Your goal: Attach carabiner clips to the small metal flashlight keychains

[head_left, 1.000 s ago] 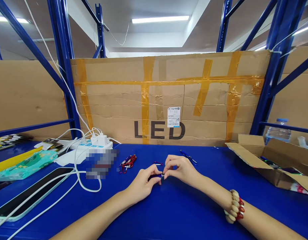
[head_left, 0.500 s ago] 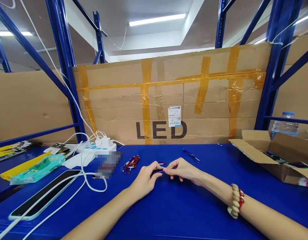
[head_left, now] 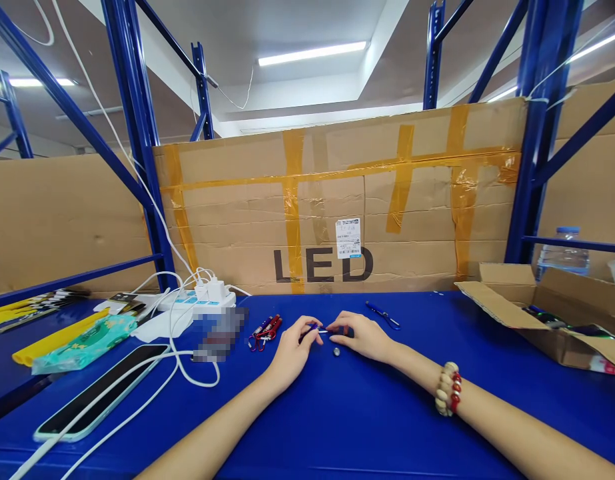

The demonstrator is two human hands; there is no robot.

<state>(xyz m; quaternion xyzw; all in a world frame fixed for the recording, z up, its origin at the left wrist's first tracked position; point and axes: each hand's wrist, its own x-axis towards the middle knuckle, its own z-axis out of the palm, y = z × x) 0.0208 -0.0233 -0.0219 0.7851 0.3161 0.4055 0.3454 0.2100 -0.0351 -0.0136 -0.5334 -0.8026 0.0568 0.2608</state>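
Note:
My left hand (head_left: pixel 293 350) rests on the blue table (head_left: pixel 337 413) with its fingers closed on a small blue keychain light (head_left: pixel 311 328). My right hand (head_left: pixel 361 337), with a bead bracelet (head_left: pixel 448 388) on the wrist, pinches the light's right end; what its fingertips hold is too small to name. A small round silver part (head_left: pixel 336 351) lies on the table just below the two hands. A bunch of red and purple keychain lights (head_left: pixel 265 329) lies left of my left hand, and another blue one (head_left: pixel 382 314) behind my right hand.
A taped cardboard wall marked LED (head_left: pixel 337 207) closes the back. At the left lie a power strip with chargers (head_left: pixel 207 298), white cables (head_left: pixel 177 360), a phone (head_left: pixel 100 399) and a green packet (head_left: pixel 87 341). An open cardboard box (head_left: pixel 552 320) and a water bottle (head_left: pixel 562 253) stand at the right.
Both hands have moved slightly away from me along the table. A small round silver part now lies below them, unseen before. The camera has tilted a little.

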